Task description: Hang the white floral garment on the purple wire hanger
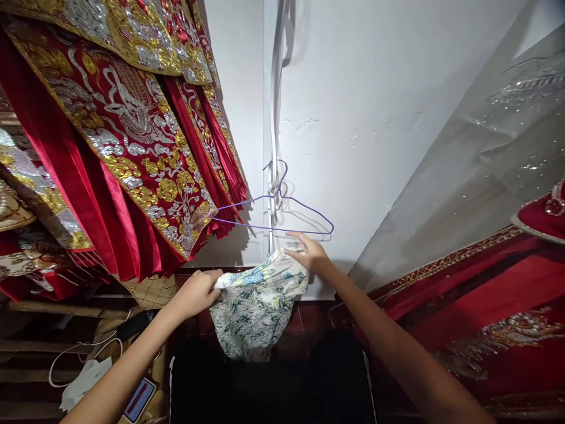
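My left hand (198, 291) and my right hand (311, 253) hold up a white cloth with a green and blue print (258, 306) by its top edge. The cloth hangs slack between them. Just above my right hand, a purple wire hanger (273, 215) hangs by its hook from a white cable on the wall. My right fingers reach close under the hanger's bottom bar; I cannot tell whether they touch it.
Red garments with gold and silver embroidery (128, 129) hang at the left. A clear plastic cover (485, 159) lies over another red embroidered garment (477, 300) at the right. A white wall (353, 88) is straight ahead. Cables and a white cloth lie at the lower left.
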A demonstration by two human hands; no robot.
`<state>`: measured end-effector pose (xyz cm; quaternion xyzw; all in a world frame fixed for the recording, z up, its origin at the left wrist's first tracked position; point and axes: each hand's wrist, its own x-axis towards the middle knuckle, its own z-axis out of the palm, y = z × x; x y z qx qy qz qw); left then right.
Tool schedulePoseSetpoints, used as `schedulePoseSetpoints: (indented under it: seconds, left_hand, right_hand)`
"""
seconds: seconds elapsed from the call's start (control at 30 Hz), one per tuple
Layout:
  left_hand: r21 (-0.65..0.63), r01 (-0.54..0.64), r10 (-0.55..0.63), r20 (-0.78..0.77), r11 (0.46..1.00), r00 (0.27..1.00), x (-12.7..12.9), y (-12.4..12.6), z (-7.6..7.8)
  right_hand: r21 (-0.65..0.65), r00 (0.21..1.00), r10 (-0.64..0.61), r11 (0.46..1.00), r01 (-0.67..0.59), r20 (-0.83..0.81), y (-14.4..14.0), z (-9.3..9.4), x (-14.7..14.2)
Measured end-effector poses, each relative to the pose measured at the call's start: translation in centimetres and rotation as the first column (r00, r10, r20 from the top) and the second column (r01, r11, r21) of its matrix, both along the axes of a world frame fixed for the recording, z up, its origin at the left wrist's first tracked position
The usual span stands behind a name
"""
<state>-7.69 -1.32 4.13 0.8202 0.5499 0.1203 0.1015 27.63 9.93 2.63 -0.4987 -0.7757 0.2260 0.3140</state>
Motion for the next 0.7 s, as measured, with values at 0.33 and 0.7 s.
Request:
schedulePoseSetpoints:
  seconds: [0.33,0.7]
  left_hand:
    - [0.152,-0.094,0.035,0.354,0.984,0.935,0.6,-0.6,3.5]
    - [-0.203,-0.144,0.201,0.296,0.969,0.934,-0.4,1.0,0.9]
  right_hand:
    - [-0.009,0.995,0.070,0.998,-0.070,0.068,3.0,2.2,-1.5]
    - [-0.019,0.983,-0.024,1.000,0.021,-0.181,0.1,0.9,2.3]
